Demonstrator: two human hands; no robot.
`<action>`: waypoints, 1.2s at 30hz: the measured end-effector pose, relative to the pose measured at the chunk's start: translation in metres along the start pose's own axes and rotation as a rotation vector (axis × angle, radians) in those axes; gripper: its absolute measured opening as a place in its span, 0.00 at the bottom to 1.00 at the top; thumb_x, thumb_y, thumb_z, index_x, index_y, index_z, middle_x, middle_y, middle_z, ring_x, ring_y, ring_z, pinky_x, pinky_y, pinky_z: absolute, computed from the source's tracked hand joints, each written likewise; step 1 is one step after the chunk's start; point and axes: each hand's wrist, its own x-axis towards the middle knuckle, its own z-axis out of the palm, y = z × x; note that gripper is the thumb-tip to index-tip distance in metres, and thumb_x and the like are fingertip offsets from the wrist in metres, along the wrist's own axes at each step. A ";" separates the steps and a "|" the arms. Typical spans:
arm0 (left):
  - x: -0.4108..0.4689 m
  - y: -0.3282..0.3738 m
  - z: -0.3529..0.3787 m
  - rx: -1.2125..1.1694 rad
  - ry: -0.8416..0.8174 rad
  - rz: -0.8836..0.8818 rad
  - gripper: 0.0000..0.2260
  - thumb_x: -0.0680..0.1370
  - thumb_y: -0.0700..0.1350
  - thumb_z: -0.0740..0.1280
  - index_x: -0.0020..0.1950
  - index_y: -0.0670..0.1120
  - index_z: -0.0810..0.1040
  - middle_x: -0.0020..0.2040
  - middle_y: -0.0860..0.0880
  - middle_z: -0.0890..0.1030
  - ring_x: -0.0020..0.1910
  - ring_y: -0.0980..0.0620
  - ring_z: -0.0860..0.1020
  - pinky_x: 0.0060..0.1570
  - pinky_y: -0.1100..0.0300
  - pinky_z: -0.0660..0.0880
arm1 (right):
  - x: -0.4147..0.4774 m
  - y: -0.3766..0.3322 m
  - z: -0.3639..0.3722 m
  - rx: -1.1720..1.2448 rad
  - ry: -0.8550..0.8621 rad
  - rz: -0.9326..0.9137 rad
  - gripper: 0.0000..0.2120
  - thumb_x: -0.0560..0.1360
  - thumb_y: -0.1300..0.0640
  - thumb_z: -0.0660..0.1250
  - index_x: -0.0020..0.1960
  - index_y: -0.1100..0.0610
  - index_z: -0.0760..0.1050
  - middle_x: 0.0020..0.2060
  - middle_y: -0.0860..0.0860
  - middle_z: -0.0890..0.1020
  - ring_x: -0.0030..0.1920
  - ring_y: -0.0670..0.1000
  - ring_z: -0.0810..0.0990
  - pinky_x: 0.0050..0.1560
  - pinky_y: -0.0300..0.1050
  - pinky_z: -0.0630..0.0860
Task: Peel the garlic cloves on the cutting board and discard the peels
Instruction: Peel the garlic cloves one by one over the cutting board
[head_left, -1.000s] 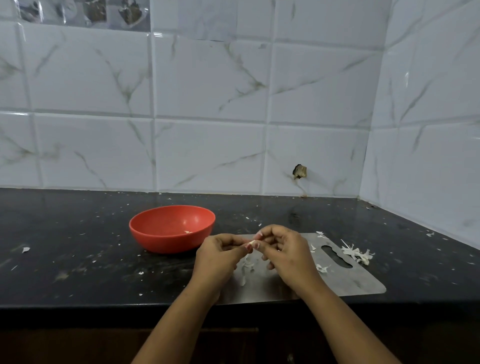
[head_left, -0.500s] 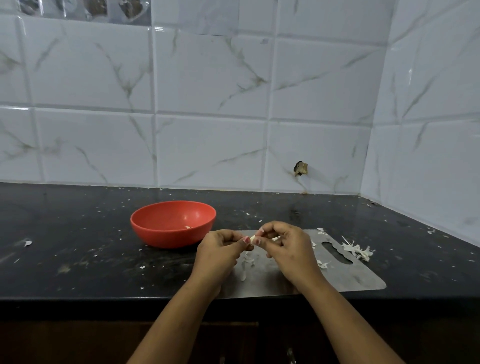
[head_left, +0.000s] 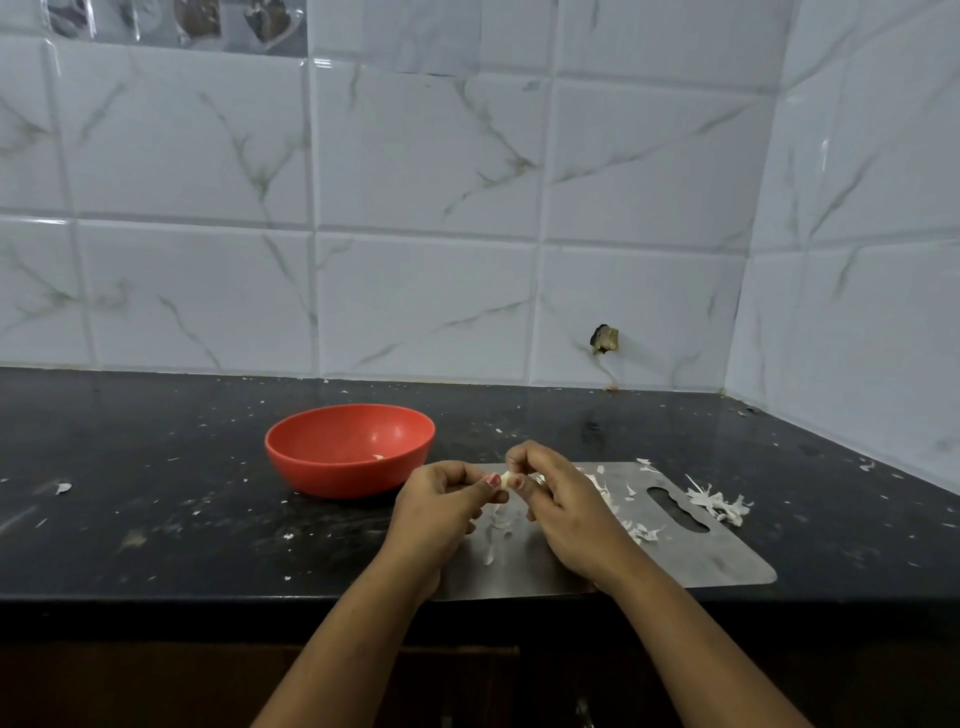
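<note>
Above the left part of a steel cutting board (head_left: 727, 561), my left hand (head_left: 441, 509) and my right hand (head_left: 566, 509) meet fingertip to fingertip. Both pinch one small white garlic clove (head_left: 504, 480), which shows only as a sliver between the thumbs. Thin white peels (head_left: 644, 532) lie scattered on the board, and a bigger heap of peels (head_left: 719, 503) sits on the counter just past the board's far right edge. Other cloves on the board, if any, are hidden by my hands.
A red bowl (head_left: 311, 457) stands on the black counter left of the board, with a small pale piece (head_left: 378, 457) inside. Peel flecks dot the counter (head_left: 156, 493). Tiled walls close the back and the right corner. The counter's front edge runs under my forearms.
Both hands stay together over the board on the same clove, the fingers shifting slightly. The camera has tilted a little, so the scene sits a bit differently in the frame.
</note>
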 end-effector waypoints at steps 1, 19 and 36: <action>0.000 0.000 0.000 -0.006 0.013 0.000 0.05 0.76 0.43 0.69 0.42 0.44 0.82 0.40 0.47 0.85 0.35 0.59 0.75 0.30 0.72 0.71 | 0.000 0.000 0.000 -0.011 0.003 -0.009 0.09 0.81 0.58 0.61 0.45 0.46 0.70 0.43 0.44 0.74 0.38 0.39 0.72 0.44 0.37 0.69; -0.003 0.001 0.001 -0.061 0.053 0.027 0.02 0.73 0.40 0.73 0.44 0.43 0.84 0.36 0.49 0.84 0.29 0.64 0.76 0.28 0.72 0.70 | -0.003 -0.003 -0.001 0.110 0.175 0.085 0.05 0.74 0.60 0.71 0.43 0.52 0.81 0.36 0.44 0.83 0.36 0.42 0.79 0.38 0.39 0.76; 0.001 -0.004 0.002 0.111 0.002 0.051 0.06 0.78 0.43 0.67 0.46 0.50 0.84 0.40 0.52 0.85 0.43 0.61 0.81 0.40 0.64 0.70 | -0.003 -0.003 -0.001 -0.022 0.158 0.014 0.08 0.74 0.56 0.71 0.40 0.47 0.74 0.37 0.38 0.79 0.25 0.45 0.68 0.30 0.43 0.69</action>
